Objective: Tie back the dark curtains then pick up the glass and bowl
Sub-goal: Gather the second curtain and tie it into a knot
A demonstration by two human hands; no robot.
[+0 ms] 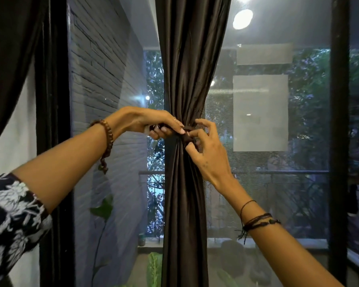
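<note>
A dark brown curtain (186,59) hangs in the middle of the window, gathered tight at its waist by a dark tie-back band (188,135). My left hand (151,122) comes in from the left and grips one end of the band against the curtain's left side. My right hand (205,146) pinches the band at the front of the gathered waist, its other fingers spread. A second dark curtain (10,59) hangs at the far left edge. No glass or bowl is in view.
Black window frame posts stand at the left (52,141) and right (339,141). Behind the glass are a grey brick wall (104,79), a balcony railing (278,172) and trees. Green plant leaves (153,268) rise at the bottom.
</note>
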